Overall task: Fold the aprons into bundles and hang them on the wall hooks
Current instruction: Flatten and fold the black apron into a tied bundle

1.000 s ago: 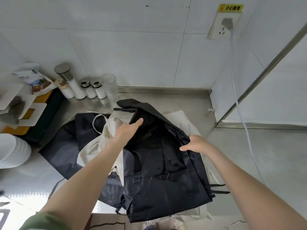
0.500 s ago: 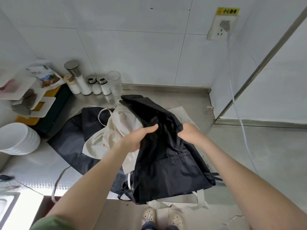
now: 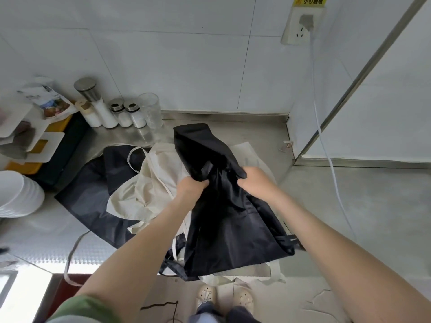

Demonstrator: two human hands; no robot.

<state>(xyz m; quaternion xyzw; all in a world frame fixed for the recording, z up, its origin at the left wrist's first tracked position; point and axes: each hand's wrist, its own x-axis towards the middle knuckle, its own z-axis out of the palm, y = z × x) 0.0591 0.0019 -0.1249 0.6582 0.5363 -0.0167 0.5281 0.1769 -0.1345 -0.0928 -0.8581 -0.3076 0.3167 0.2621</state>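
Note:
A black apron (image 3: 231,224) is gathered in front of me above the steel counter (image 3: 46,231). My left hand (image 3: 190,186) grips its bunched cloth on the left, and my right hand (image 3: 255,181) grips it on the right, close beside the left. The apron's upper part folds back away from me, and its lower part hangs over the counter's front edge. Under it lie a cream apron (image 3: 149,185) and another dark apron (image 3: 93,192), spread flat with loose straps. No wall hooks are in view.
Salt shakers (image 3: 130,113), a tall jar (image 3: 93,101) and a glass (image 3: 150,110) stand at the back of the counter. A stack of white bowls (image 3: 16,194) sits at the left edge. A white cable (image 3: 326,145) hangs from the wall socket (image 3: 300,24) on the right.
Both hands have come together and bunched the black apron between them. The apron was folded narrower and lifted slightly off the pile.

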